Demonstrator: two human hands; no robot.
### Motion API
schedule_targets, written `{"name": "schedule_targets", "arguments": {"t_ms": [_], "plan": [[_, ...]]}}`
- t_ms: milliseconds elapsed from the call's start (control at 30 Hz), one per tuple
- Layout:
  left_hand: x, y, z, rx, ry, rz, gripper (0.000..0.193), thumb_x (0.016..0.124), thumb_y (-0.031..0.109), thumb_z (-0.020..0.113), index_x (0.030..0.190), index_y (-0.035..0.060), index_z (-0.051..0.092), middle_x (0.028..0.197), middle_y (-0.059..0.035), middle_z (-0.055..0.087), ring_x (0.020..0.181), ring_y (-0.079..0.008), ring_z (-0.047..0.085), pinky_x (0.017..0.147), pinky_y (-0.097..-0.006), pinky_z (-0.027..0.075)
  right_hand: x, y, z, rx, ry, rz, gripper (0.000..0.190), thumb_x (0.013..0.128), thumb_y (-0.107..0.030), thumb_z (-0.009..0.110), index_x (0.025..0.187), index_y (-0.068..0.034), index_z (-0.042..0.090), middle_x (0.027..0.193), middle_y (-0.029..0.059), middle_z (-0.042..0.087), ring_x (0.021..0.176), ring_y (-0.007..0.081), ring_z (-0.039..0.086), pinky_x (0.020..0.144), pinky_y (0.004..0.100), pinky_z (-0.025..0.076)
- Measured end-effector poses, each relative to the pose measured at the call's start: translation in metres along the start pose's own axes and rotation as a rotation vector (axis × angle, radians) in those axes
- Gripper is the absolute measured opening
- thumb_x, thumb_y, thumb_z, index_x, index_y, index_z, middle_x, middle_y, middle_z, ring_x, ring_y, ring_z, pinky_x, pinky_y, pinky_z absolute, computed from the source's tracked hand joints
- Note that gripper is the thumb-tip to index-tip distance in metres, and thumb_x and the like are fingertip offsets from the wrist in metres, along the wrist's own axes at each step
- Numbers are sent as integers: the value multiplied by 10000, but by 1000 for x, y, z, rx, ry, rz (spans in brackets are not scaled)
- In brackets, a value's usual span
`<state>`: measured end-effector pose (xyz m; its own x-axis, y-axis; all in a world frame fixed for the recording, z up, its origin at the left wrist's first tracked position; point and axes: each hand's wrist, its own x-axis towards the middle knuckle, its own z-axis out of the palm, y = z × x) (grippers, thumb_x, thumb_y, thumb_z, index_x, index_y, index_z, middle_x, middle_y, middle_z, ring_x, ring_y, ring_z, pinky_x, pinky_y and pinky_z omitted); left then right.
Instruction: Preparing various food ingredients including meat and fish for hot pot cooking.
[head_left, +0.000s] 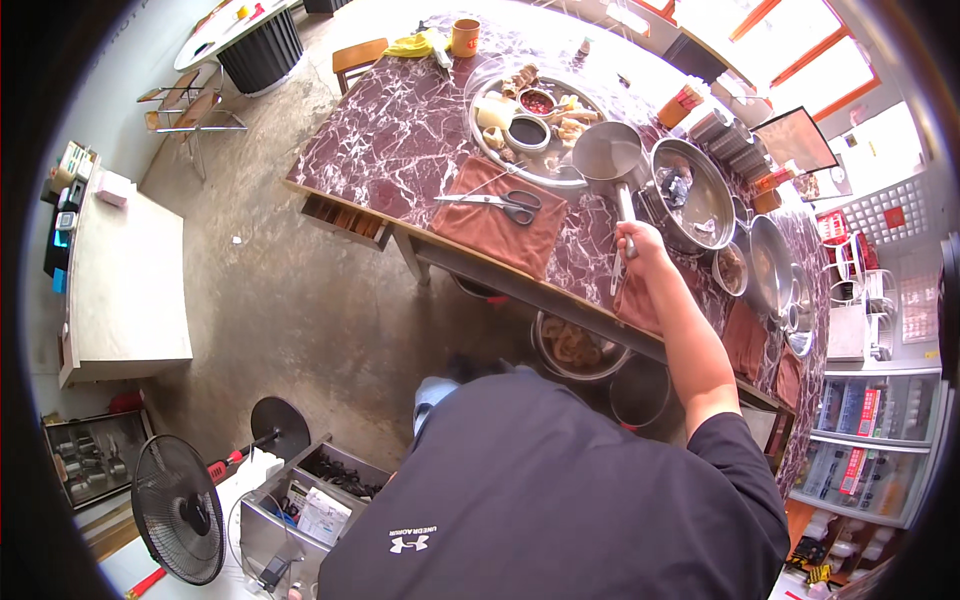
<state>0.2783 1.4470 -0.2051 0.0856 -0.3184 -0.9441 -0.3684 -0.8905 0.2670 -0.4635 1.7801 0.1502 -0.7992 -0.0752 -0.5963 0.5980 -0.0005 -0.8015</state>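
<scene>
My right hand (640, 244) is closed around the handle of a round metal dipper (607, 148). The dipper is over the marble-patterned table, between a round tray (559, 174) of food pieces and sauce bowls and a wide steel basin (726, 214) with some liquid and dark and pale bits inside. Scissors (504, 201) with dark handles lie on a folded brown cloth (491, 244) left of the dipper. Another brown cloth (637, 300) is partly hidden by my right forearm. My left hand is out of view.
Several metal bowls and pans (766, 262) stand along the right. Below the table edge are a pot with pale pieces (574, 345) and a dark empty-looking container (640, 390). An open drawer (345, 221) juts out at the left. A black fan (178, 510) stands lower left.
</scene>
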Motion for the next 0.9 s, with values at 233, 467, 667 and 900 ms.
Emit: {"name": "schedule_targets", "arguments": {"t_ms": [233, 467, 667, 900], "plan": [[-34, 62, 23, -14, 66, 33, 457, 939, 398, 566, 1285, 112, 484, 1201, -95, 566, 998, -247, 581, 792, -436, 467, 10, -4, 6, -113, 26, -38, 112, 867, -97, 627, 772, -98, 568, 640, -2, 578, 472, 76, 529, 407, 211, 437], [-65, 168, 76, -28, 68, 257, 454, 946, 382, 575, 1332, 161, 484, 1258, -77, 548, 1052, -245, 571, 840, -411, 443, 2, -16, 14, -146, 108, -86, 115, 849, -74, 622, 764, -78, 545, 620, 8, 532, 470, 104, 513, 419, 256, 433], [-63, 174, 100, 55, 18, 226, 484, 939, 384, 587, 1359, 171, 471, 1273, -79, 536, 1063, -252, 563, 859, -429, 438, 5, -19, 20, -224, 151, -171, 90, 829, -57, 617, 823, -66, 528, 648, 23, 541, 480, 110, 518, 415, 262, 429], [-57, 186, 106, 137, 16, 149, 507, 939, 378, 582, 1380, 168, 448, 1284, -88, 526, 1054, -257, 556, 858, -437, 438, 15, -15, 22, -283, 188, -222, 102, 816, -52, 627, 808, -66, 526, 651, 24, 549, 482, 110, 520, 410, 258, 407]]}}
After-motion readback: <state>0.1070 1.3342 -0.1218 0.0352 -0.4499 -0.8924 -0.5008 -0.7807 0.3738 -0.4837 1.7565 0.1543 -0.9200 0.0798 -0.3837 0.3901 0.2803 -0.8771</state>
